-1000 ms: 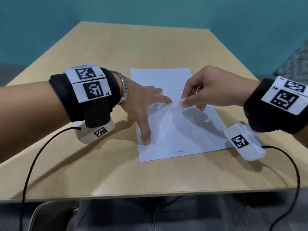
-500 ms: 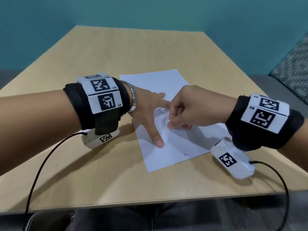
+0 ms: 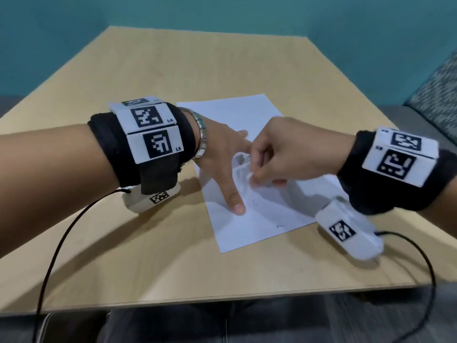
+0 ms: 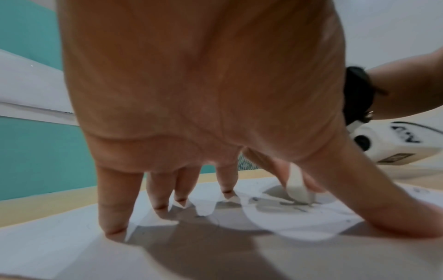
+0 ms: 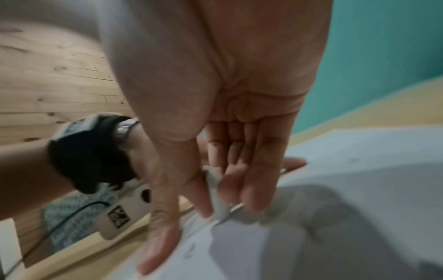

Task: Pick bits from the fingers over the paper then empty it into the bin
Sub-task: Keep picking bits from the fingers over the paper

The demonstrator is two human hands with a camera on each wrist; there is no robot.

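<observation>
A white sheet of paper (image 3: 247, 115) lies on the wooden table (image 3: 148, 70). My left hand (image 3: 230, 167) is spread flat on the sheet, its straight fingertips (image 4: 115, 230) pressing down on it. My right hand (image 3: 254, 174) hovers just above the paper, between the left index finger and thumb. It pinches a small white piece (image 5: 215, 193) between its thumb and fingers, and the piece's tip touches the paper (image 4: 297, 189). A few tiny dark bits (image 3: 279, 226) lie on the sheet near its front edge. No bin is in view.
A patterned seat (image 3: 440, 95) stands off the table's right side. Black cables (image 3: 57, 243) run from both wrist cameras over the table's front edge. A teal wall rises behind the table.
My right hand has slid from the left index fingertip back towards the web of the left hand, still pinching the white piece. The left hand stays spread on the paper.
</observation>
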